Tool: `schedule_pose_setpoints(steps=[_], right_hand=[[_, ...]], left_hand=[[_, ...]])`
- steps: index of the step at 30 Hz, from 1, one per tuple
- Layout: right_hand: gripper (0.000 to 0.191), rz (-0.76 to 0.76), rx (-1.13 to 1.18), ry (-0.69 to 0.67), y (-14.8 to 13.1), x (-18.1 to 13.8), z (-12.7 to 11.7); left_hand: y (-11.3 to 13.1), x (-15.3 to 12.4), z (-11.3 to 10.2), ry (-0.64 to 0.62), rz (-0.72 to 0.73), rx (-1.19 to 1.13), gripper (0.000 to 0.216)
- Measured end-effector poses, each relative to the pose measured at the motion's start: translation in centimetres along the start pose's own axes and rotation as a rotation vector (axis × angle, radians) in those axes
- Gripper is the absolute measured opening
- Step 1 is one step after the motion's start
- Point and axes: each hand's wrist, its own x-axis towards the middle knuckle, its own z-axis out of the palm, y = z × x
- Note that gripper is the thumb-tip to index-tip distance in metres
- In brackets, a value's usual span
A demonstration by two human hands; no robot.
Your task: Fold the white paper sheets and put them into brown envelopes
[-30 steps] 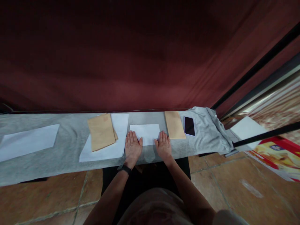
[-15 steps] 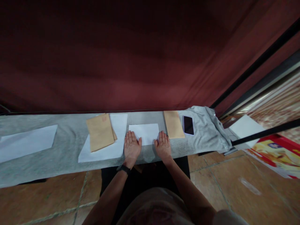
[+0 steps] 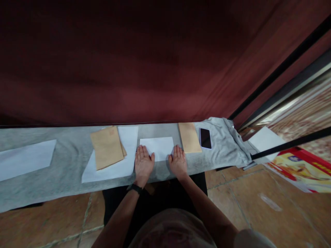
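A white sheet of paper (image 3: 159, 147), small or folded, lies flat on the grey cloth between my hands. My left hand (image 3: 144, 165) rests flat, palm up or down I cannot tell, at the sheet's left edge, fingers stretched out. At its right edge lies my right hand (image 3: 178, 161), also flat with the fingers straight. Neither hand grips anything. Left of my left hand, brown envelopes (image 3: 107, 146) lie on larger white paper (image 3: 129, 137). A brown envelope (image 3: 190, 137) sits just beyond my right fingertips, to the right.
A phone (image 3: 206, 138) lies right of the single envelope. More white paper (image 3: 26, 158) is at the far left of the cloth-covered table (image 3: 67, 172). A dark red curtain (image 3: 129, 69) hangs behind. A red and yellow box (image 3: 302, 168) stands at the right, beyond a black bar (image 3: 292, 144).
The whole view has shifted slightly, so the table's things appear a little further left. My hands stay flat at the white sheet's sides.
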Motion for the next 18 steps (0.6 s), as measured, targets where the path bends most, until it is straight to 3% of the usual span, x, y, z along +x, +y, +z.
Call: schedule_pose_setpoints(steps=[14, 18], right_hand=[[0.059, 0.004, 0.054, 0.032, 0.47, -0.28, 0.12], [0.058, -0.095, 0.164, 0.061, 0.54, 0.20, 0.19]], left_hand=[[0.02, -0.21, -0.21, -0.022, 0.047, -0.010, 0.065], [0.82, 0.37, -0.25, -0.080, 0.133, -0.021, 0.062]])
